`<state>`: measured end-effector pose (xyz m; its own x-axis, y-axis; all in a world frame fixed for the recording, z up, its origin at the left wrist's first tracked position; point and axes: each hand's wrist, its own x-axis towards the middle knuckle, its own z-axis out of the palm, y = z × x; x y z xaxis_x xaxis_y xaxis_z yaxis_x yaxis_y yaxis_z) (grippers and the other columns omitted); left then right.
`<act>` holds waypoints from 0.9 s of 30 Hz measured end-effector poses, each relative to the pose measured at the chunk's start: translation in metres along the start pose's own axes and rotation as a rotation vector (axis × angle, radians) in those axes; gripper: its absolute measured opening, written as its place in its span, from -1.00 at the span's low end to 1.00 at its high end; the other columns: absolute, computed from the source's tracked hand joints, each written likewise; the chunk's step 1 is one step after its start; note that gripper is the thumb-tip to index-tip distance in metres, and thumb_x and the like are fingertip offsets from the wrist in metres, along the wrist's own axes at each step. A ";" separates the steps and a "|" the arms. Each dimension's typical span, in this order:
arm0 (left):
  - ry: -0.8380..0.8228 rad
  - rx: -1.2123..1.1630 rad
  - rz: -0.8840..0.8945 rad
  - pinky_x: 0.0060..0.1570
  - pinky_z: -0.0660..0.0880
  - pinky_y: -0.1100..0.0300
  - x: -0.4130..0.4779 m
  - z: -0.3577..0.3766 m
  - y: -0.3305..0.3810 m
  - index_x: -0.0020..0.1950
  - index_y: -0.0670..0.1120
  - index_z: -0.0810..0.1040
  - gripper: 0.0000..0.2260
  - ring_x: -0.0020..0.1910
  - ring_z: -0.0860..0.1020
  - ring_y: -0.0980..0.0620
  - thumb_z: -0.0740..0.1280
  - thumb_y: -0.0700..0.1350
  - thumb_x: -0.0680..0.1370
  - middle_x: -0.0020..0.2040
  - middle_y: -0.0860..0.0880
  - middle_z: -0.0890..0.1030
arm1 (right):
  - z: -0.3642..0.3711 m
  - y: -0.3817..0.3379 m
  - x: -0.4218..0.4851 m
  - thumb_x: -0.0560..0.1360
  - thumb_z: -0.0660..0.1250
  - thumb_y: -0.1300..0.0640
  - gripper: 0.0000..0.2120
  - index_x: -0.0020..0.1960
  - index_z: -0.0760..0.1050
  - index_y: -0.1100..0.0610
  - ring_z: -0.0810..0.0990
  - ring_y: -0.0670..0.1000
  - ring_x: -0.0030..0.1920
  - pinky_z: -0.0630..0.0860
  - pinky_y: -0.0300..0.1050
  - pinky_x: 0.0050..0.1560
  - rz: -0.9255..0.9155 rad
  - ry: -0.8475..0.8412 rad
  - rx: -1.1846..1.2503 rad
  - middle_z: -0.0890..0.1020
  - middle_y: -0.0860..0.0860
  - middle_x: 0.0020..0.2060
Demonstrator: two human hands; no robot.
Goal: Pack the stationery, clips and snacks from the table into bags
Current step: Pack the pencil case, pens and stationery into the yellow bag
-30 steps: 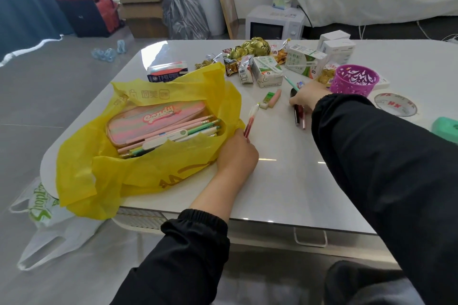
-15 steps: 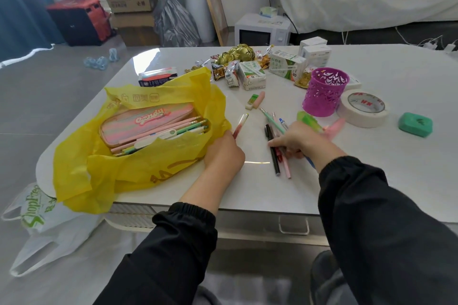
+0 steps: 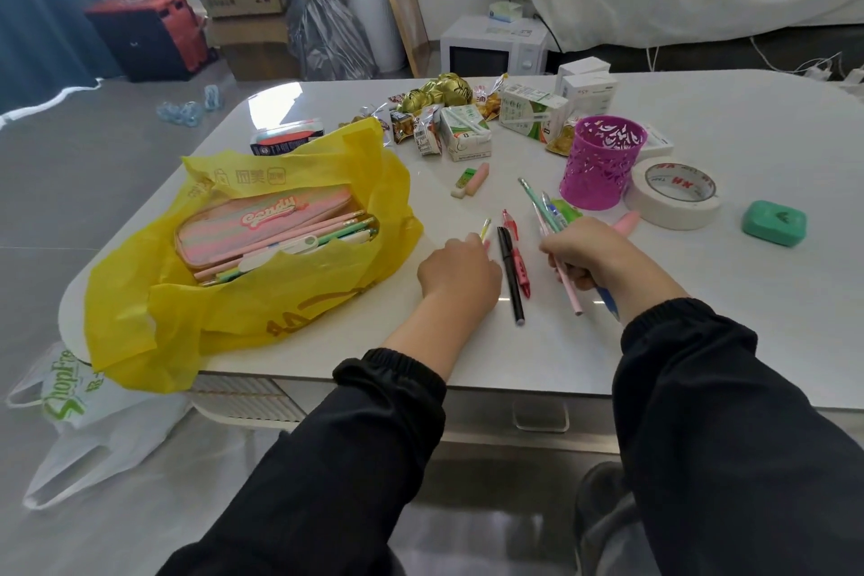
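**Head view.**

**Setting:** a room with a microwave [image 3: 491,44] and cardboard boxes by the far wall, and a glossy white surface [image 3: 701,318] in front.

1. **Yellow bag** [image 3: 262,304]: lies open at the left end of the surface and hangs partly over the near edge. It holds a striped pencil case [image 3: 262,225] with pencils alongside it.
2. **Snacks** [image 3: 444,94]: a heap at the far middle, with milk cartons [image 3: 465,138] in front. None are packed.
3. **Erasers** [image 3: 472,178]: two side by side, between the snacks and the hands.
4. **Purple holder** [image 3: 603,164], **tape roll** [image 3: 673,196], **green box** [image 3: 774,222]: in a row on the right.
5. **White bag** [image 3: 70,416]: on the floor below the left corner.
6. **Left hand** [image 3: 460,271]: just right of the yellow bag. The fingers are curled and appear to pinch a yellow-tipped pen [image 3: 485,229], whose tip sticks out beyond them.
7. **Right hand** [image 3: 594,257]: the fingers are wrapped round a bundle of pens [image 3: 544,210], which slants away and leftward.
8. **Black pen** [image 3: 510,281], **red pen** [image 3: 519,257]: flat on the surface, touching each other, between the two hands.
   - Their long axes run from the near edge away from the person.
   - The left hand lies just beside the black pen, on its left. The right hand is near on the other side but full.
   - These two look like the next pick, most likely with the left hand, since the bag lies directly to its left.
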<state>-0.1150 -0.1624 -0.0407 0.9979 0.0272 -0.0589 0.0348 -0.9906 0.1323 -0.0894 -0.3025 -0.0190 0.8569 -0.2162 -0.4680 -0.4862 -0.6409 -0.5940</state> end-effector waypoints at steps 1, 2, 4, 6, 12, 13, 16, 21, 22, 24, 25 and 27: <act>0.004 -0.008 -0.001 -0.23 0.44 0.14 0.001 -0.001 0.003 0.22 -0.08 0.40 -0.66 -0.06 0.53 -0.07 0.10 0.12 0.61 0.01 -0.08 0.51 | 0.000 -0.001 0.000 0.51 0.19 0.25 -0.85 -0.21 0.43 0.25 0.35 0.01 -0.50 0.28 -0.22 -0.51 0.007 0.001 0.001 0.45 0.12 -0.41; 0.007 -0.008 -0.003 -0.19 0.45 0.13 0.003 -0.001 0.006 0.25 -0.09 0.38 -0.58 0.00 0.54 -0.09 0.09 0.21 0.59 0.06 -0.09 0.51 | 0.001 -0.002 0.000 0.52 0.18 0.25 -0.85 -0.22 0.42 0.25 0.34 0.01 -0.50 0.28 -0.22 -0.51 0.018 -0.003 0.000 0.44 0.12 -0.42; -0.012 -0.007 -0.017 -0.18 0.42 0.11 0.005 -0.003 0.013 0.31 -0.10 0.33 -0.43 0.07 0.51 -0.11 0.09 0.32 0.54 0.13 -0.11 0.48 | 0.003 -0.003 0.000 0.52 0.16 0.27 -0.83 -0.23 0.41 0.24 0.31 0.01 -0.51 0.25 -0.23 -0.49 0.036 -0.019 0.001 0.42 0.12 -0.43; -0.053 0.009 -0.034 -0.19 0.40 0.11 0.007 -0.004 0.021 0.36 -0.11 0.28 -0.34 0.10 0.50 -0.10 0.12 0.37 0.49 0.17 -0.12 0.45 | 0.002 -0.004 -0.001 0.51 0.13 0.29 -0.81 -0.27 0.39 0.24 0.28 0.01 -0.50 0.23 -0.23 -0.47 0.046 -0.030 0.010 0.40 0.13 -0.43; -0.104 -0.061 -0.069 -0.04 0.45 0.11 0.018 -0.001 0.022 0.39 -0.10 0.29 -0.46 0.17 0.44 -0.09 0.31 0.13 0.51 0.24 -0.10 0.41 | 0.002 -0.001 0.001 0.50 0.15 0.27 -0.79 -0.31 0.40 0.24 0.33 0.03 -0.49 0.26 -0.22 -0.48 0.043 -0.004 0.032 0.43 0.14 -0.41; -0.112 -0.075 -0.081 -0.02 0.46 0.11 0.019 -0.002 0.019 0.38 -0.10 0.30 -0.48 0.16 0.45 -0.09 0.31 0.10 0.51 0.23 -0.10 0.42 | 0.003 0.000 0.002 0.49 0.16 0.27 -0.80 -0.30 0.42 0.24 0.35 0.04 -0.49 0.28 -0.21 -0.48 0.038 0.008 0.031 0.45 0.15 -0.41; -0.141 -0.088 -0.111 -0.04 0.50 0.13 0.021 -0.005 0.007 0.33 -0.11 0.33 -0.58 0.09 0.48 -0.07 0.32 -0.02 0.53 0.17 -0.11 0.47 | 0.006 -0.001 0.003 0.47 0.19 0.28 -0.83 -0.29 0.43 0.25 0.46 0.09 -0.40 0.41 -0.17 -0.39 0.023 0.035 0.085 0.50 0.15 -0.36; -0.206 0.027 -0.114 -0.22 0.44 0.17 0.020 -0.012 -0.013 0.31 -0.16 0.33 -0.66 -0.03 0.50 -0.05 0.27 -0.16 0.56 0.01 -0.10 0.47 | 0.012 -0.006 -0.002 0.58 0.15 0.25 -0.78 -0.23 0.36 0.27 0.46 0.07 -0.43 0.47 -0.18 -0.48 0.048 -0.143 0.292 0.45 0.15 -0.39; -0.226 0.060 -0.110 -0.22 0.43 0.17 0.019 -0.013 -0.016 0.32 -0.17 0.34 -0.67 -0.04 0.50 -0.05 0.26 -0.18 0.56 -0.01 -0.10 0.46 | 0.014 -0.007 -0.007 0.60 0.15 0.23 -0.77 -0.20 0.39 0.29 0.48 0.06 -0.43 0.50 -0.20 -0.50 0.040 -0.172 0.300 0.48 0.16 -0.37; -0.255 0.119 -0.088 -0.19 0.44 0.18 0.015 -0.016 -0.022 0.31 -0.20 0.36 -0.69 0.00 0.53 -0.05 0.24 -0.22 0.57 0.00 -0.11 0.48 | 0.017 -0.012 -0.015 0.61 0.16 0.23 -0.81 -0.12 0.45 0.30 0.53 0.04 -0.43 0.54 -0.21 -0.51 -0.029 -0.168 0.304 0.55 0.17 -0.34; -0.258 0.125 -0.076 -0.18 0.45 0.18 0.013 -0.017 -0.024 0.30 -0.21 0.37 -0.70 0.04 0.54 -0.06 0.23 -0.23 0.57 0.04 -0.11 0.50 | 0.019 -0.014 -0.019 0.61 0.17 0.25 -0.84 -0.08 0.46 0.28 0.52 0.02 -0.44 0.54 -0.20 -0.49 -0.078 -0.148 0.331 0.55 0.15 -0.35; -0.252 0.054 -0.082 -0.19 0.44 0.18 0.010 -0.019 -0.030 0.29 -0.20 0.39 -0.72 0.03 0.55 -0.07 0.21 -0.23 0.57 0.04 -0.10 0.52 | 0.023 -0.017 -0.024 0.61 0.17 0.23 -0.87 -0.03 0.48 0.22 0.44 -0.04 -0.46 0.46 -0.22 -0.49 -0.166 -0.099 0.441 0.51 0.08 -0.39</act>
<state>-0.1053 -0.1301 -0.0262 0.9466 0.0804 -0.3122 0.1056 -0.9923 0.0645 -0.1057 -0.2696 -0.0133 0.9189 -0.0526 -0.3910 -0.3893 -0.2823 -0.8768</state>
